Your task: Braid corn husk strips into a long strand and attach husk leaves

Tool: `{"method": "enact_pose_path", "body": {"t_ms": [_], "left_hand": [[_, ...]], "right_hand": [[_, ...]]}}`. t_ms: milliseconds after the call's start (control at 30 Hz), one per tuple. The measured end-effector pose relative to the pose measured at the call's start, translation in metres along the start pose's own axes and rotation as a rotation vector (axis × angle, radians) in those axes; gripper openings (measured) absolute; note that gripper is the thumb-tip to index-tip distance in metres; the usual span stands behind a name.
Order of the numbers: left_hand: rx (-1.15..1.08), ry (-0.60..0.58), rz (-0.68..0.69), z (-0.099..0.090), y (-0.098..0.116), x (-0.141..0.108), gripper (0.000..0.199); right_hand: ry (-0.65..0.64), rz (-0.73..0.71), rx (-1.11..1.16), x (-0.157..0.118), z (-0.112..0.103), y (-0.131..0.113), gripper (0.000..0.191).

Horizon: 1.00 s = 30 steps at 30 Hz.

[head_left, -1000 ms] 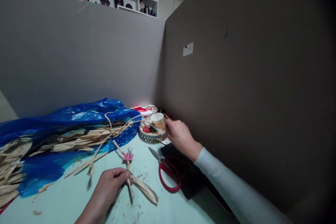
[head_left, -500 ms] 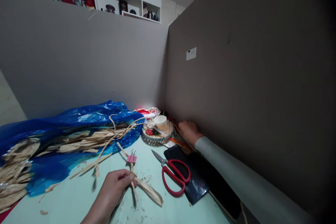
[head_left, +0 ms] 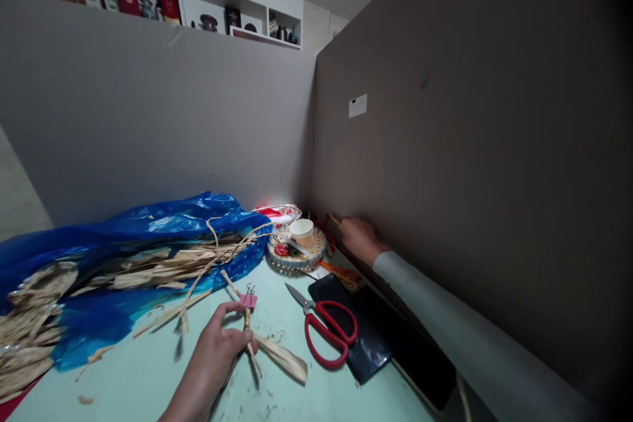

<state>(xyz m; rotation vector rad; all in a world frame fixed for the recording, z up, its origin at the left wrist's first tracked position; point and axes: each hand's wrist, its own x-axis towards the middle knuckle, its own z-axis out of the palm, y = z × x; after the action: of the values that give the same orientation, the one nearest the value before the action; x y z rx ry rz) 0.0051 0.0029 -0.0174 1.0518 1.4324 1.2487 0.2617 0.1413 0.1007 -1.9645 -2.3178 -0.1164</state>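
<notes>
My left hand (head_left: 225, 336) pinches a short braid of dried husk (head_left: 248, 320) between thumb and fingers, its index finger reaching up to the pink binder clip (head_left: 248, 301) at the braid's top. Below the grip, a wide loose husk strip (head_left: 284, 359) fans out to the right and a narrower end hangs down. My right hand (head_left: 361, 239) is at the dark partition, behind the phone-like black slab (head_left: 403, 343), fingers curled. A thin pale tip shows by its fingers; what they hold is unclear. Red-handled scissors (head_left: 331, 333) lie between the hands.
A blue plastic bag (head_left: 163, 214) with dried husks (head_left: 163, 264) spreads over the left. At the back corner, a round woven piece (head_left: 297, 264) carries a paper cup (head_left: 302, 231). A dark packet (head_left: 368, 359) lies under the scissors. Grey partitions (head_left: 222, 112) rise behind and right.
My right hand has shifted slightly right, away from the woven piece, along the partition. My left index finger has lifted from the braid up to the clip.
</notes>
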Motion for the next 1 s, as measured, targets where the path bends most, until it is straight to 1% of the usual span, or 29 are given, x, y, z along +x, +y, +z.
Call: {"method": "enact_pose_path", "body": {"t_ms": [100,133,200,267,333,400,467,533,600,733,800,900,1000], "left_hand": [[-0.009,-0.039,0.006,0.0,0.005,-0.001,0.045],[-0.011,-0.054,-0.001,0.0,0.006,-0.002,0.041],[-0.017,-0.076,-0.028,0.0,0.011,-0.004,0.033],[-0.022,-0.085,-0.062,0.001,0.015,-0.006,0.028],[-0.021,-0.084,-0.097,0.001,0.019,-0.008,0.027],[-0.022,-0.086,-0.125,0.001,0.02,-0.009,0.027],[-0.028,-0.094,-0.137,0.0,0.019,-0.009,0.028],[-0.035,-0.102,-0.143,-0.001,0.017,-0.007,0.029],[-0.034,-0.104,-0.156,-0.001,0.016,-0.005,0.031],[-0.01,-0.089,-0.179,-0.001,0.018,-0.005,0.032],[0.009,-0.073,-0.187,0.0,0.022,-0.007,0.033],[0.029,-0.042,-0.208,0.002,0.027,-0.009,0.033],[0.032,-0.017,-0.23,0.004,0.029,-0.01,0.032]], "right_hand": [[0.073,-0.04,0.284,-0.005,-0.024,0.002,0.026],[0.065,-0.086,0.388,-0.01,-0.028,-0.002,0.026],[-0.028,-0.218,0.606,-0.024,-0.026,-0.017,0.027],[-0.187,-0.34,0.8,-0.043,-0.011,-0.039,0.027],[-0.334,-0.402,0.941,-0.062,0.012,-0.062,0.026],[-0.443,-0.417,1.036,-0.076,0.037,-0.081,0.024],[-0.495,-0.406,1.096,-0.084,0.057,-0.094,0.02],[-0.492,-0.381,1.124,-0.086,0.07,-0.099,0.016],[-0.454,-0.352,1.126,-0.086,0.076,-0.1,0.014],[-0.391,-0.34,1.1,-0.089,0.074,-0.098,0.01],[-0.357,-0.362,1.094,-0.093,0.072,-0.1,0.009],[-0.268,-0.406,1.06,-0.098,0.072,-0.103,0.01],[-0.249,-0.373,1.043,-0.099,0.073,-0.106,0.01]]}}
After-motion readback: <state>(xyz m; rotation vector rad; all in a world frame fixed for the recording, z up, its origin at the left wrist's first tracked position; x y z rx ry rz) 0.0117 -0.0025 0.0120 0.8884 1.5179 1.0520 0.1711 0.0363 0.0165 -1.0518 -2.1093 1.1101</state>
